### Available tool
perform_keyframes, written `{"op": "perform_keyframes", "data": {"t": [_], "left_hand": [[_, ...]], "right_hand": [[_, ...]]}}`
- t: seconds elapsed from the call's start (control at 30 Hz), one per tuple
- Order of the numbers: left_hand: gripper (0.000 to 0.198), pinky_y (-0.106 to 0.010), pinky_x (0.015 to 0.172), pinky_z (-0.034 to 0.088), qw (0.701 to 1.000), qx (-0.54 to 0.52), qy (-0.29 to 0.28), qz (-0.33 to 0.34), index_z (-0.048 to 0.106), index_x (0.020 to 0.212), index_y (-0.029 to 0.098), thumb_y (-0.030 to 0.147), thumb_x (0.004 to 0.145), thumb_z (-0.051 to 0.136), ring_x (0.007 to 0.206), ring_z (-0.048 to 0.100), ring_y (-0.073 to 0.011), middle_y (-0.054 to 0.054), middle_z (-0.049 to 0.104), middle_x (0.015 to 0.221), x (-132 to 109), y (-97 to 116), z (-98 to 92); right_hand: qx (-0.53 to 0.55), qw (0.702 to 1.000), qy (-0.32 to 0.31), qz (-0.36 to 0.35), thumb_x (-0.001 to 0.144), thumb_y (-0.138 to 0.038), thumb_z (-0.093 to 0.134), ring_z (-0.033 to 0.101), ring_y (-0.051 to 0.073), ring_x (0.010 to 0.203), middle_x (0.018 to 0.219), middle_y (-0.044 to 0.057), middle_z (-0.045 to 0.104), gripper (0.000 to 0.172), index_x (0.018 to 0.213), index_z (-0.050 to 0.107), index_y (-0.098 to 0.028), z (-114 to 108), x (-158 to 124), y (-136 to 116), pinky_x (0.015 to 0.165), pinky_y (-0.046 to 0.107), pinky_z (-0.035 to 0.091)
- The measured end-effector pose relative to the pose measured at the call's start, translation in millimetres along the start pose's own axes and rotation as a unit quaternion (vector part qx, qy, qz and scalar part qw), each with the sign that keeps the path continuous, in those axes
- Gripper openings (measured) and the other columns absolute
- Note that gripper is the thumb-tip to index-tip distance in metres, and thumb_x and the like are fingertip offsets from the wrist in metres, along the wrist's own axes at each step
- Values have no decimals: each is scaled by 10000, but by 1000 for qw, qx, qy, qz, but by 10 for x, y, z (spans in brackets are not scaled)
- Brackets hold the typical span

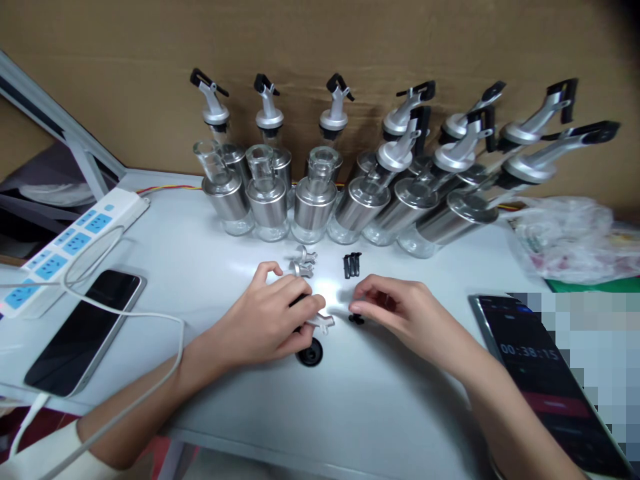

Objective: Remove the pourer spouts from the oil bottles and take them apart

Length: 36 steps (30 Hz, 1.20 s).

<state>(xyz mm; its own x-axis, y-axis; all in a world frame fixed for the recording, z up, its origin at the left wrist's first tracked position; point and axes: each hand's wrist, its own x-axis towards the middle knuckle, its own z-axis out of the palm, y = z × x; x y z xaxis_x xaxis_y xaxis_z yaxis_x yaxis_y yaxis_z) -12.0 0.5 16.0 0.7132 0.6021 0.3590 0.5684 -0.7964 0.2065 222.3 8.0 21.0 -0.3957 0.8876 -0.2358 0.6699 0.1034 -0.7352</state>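
Observation:
My left hand (273, 320) is curled on the white table (380, 400), its fingers closed round a small silver pourer spout (323, 324) with a black piece. A black rubber ring (309, 353) lies just below it. My right hand (400, 310) rests close by, fingertips pinched on a small black part (356, 319). Two loose silver spouts (303, 263) and a few black stoppers (352, 265) lie just beyond my hands.
Glass and steel oil bottles (270, 200) stand in rows at the back, several with pourer tops (400, 143). At the left lie a power strip (75, 243) and a phone (85, 330) with a white cable. A timer phone (540, 373) and a plastic bag (565, 237) sit at the right.

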Motion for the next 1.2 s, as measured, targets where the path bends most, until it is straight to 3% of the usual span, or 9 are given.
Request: {"op": "perform_keyframes", "data": {"t": [0.13, 0.33, 0.53, 0.7, 0.93, 1.2], "left_hand": [[143, -328, 818, 296, 999, 6, -36, 22, 507, 1008, 185, 265, 905, 451, 692, 544, -136, 13, 619, 747, -22, -25, 30], [237, -313, 819, 284, 999, -32, -35, 7, 488, 1036, 178, 383, 937, 423, 680, 557, -127, 20, 645, 744, -33, -38, 70], [276, -329, 853, 301, 997, -55, -54, -21, 498, 1030, 171, 416, 923, 431, 697, 573, -133, 2, 652, 801, -1, -4, 41], [328, -353, 877, 300, 998, -44, -33, 22, 493, 1068, 162, 439, 939, 376, 830, 597, -158, -55, 656, 940, 15, 11, 6], [368, -349, 874, 333, 997, -37, -19, 64, 511, 1021, 159, 462, 956, 312, 836, 585, -149, -57, 656, 918, 18, 3, -13], [173, -284, 791, 396, 996, -28, 0, 80, 522, 966, 175, 197, 945, 352, 733, 582, -105, -7, 660, 816, 10, 28, 29]], "right_hand": [[48, 997, 5, -55, 839, -461, 569, 516, 121, 592, 675, 9, 607, 268, 831, 629, -200, 116, -48, -169, 537, 222, 384], [54, 989, -19, -136, 916, -341, 474, 544, 112, 627, 762, 14, 640, 202, 863, 622, -215, 262, -93, -256, 590, 221, 415], [55, 993, 13, -102, 934, -282, 414, 532, 107, 616, 733, -6, 610, 155, 864, 533, -213, 234, -106, -256, 585, 212, 407], [66, 993, 57, -85, 961, -337, 326, 488, 112, 574, 645, -14, 532, 243, 814, 474, -213, 194, -114, -208, 565, 221, 389], [78, 993, 53, -77, 973, -383, 278, 467, 112, 550, 604, -21, 488, 325, 758, 449, -208, 212, -104, -194, 546, 226, 379], [46, 994, 61, -80, 968, -340, 302, 448, 98, 517, 568, -37, 470, 342, 676, 418, -206, 222, -80, -195, 529, 218, 360]]}}
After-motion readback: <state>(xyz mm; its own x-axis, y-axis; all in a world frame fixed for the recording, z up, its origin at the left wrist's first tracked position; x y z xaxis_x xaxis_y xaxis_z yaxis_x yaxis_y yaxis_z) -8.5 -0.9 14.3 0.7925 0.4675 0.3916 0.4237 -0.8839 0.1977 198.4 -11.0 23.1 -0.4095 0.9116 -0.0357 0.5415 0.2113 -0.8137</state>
